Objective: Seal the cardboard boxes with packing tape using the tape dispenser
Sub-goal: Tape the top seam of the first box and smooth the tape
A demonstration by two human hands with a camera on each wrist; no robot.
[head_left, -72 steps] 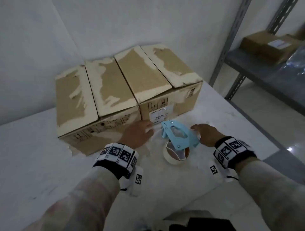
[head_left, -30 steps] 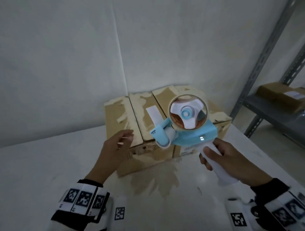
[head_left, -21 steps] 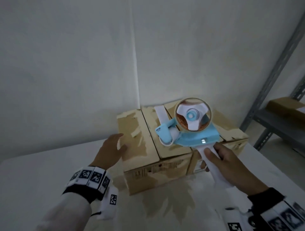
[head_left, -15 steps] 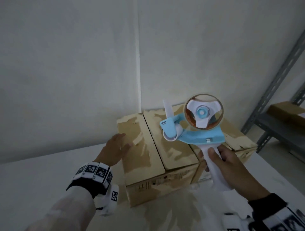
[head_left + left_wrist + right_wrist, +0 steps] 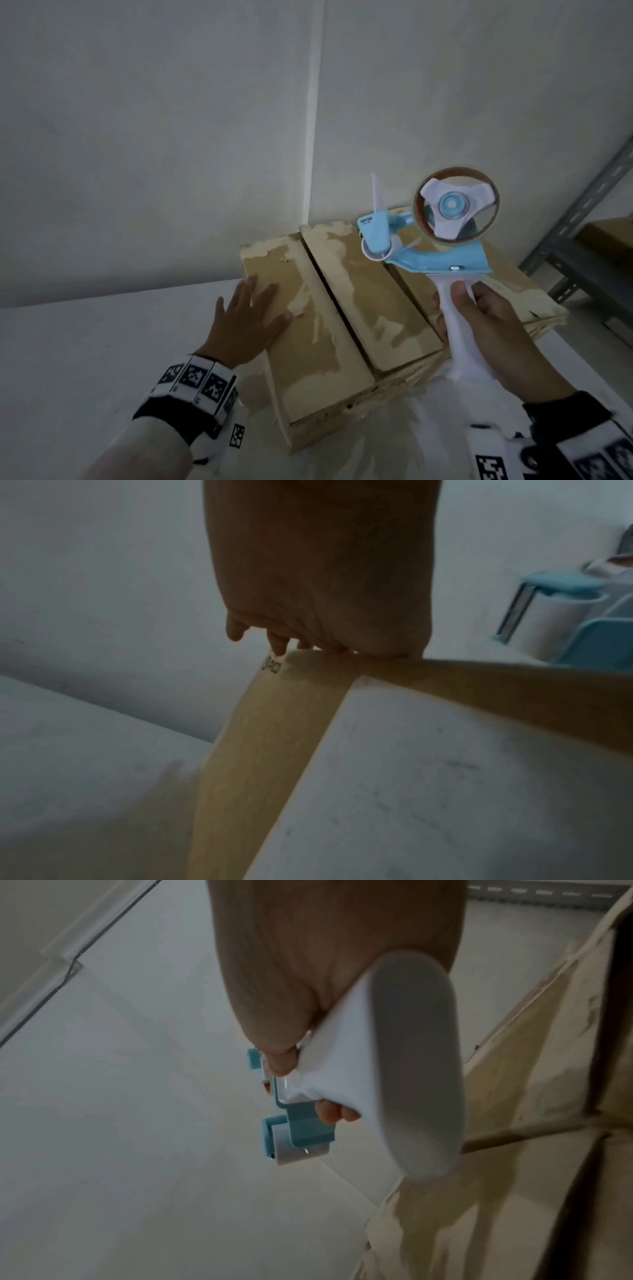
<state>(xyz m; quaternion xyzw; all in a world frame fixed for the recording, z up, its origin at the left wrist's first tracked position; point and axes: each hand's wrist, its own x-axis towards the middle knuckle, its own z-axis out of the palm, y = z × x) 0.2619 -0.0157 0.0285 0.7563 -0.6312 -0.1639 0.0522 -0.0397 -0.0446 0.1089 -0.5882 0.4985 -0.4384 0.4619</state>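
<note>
Dim, flat, bluish light throughout; wrist views are soft and blurred, with wide-angle bending at the edges.

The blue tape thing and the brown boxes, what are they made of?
The tape dispenser looks like smooth plastic: glossy light-blue body, plain white handle held by the right hand. The cardboard boxes look like matte brown cardboard, with pale torn patches where the top layer seems peeled off. The left hand rests flat on one.
</note>
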